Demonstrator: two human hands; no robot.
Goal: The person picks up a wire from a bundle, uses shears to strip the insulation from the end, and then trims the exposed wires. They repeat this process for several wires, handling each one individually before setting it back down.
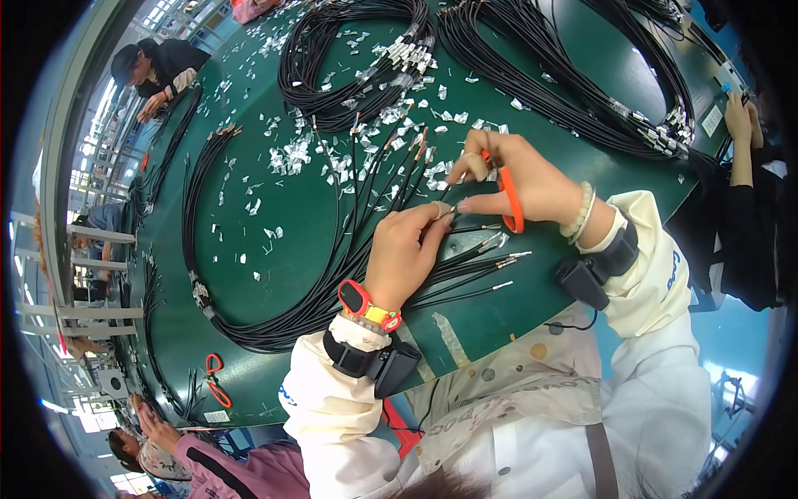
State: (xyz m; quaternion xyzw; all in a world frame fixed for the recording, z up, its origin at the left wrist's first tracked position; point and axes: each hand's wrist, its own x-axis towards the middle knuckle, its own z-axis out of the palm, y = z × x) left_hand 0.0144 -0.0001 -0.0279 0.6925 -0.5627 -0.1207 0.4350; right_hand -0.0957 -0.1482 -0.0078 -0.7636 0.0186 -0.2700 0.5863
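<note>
My left hand [401,256] pinches the end of one black cable between thumb and forefinger, over a fan of loose cable ends. My right hand [540,179] has a pair of orange-handled scissors [511,204] hooked in its palm, the blades mostly hidden by the fingers. Its thumb reaches to the pinched cable end, almost meeting my left fingertips. The bundle of black cables [258,337] curves from the left beneath my left hand. Several ends show copper-coloured or pale tips [503,286].
White scraps [291,155] litter the green table [249,291]. Coiled black cables [303,62] lie at the far side, and more [573,108] at the far right. Red-handled scissors [216,382] rest near the left edge. Other people work around the table.
</note>
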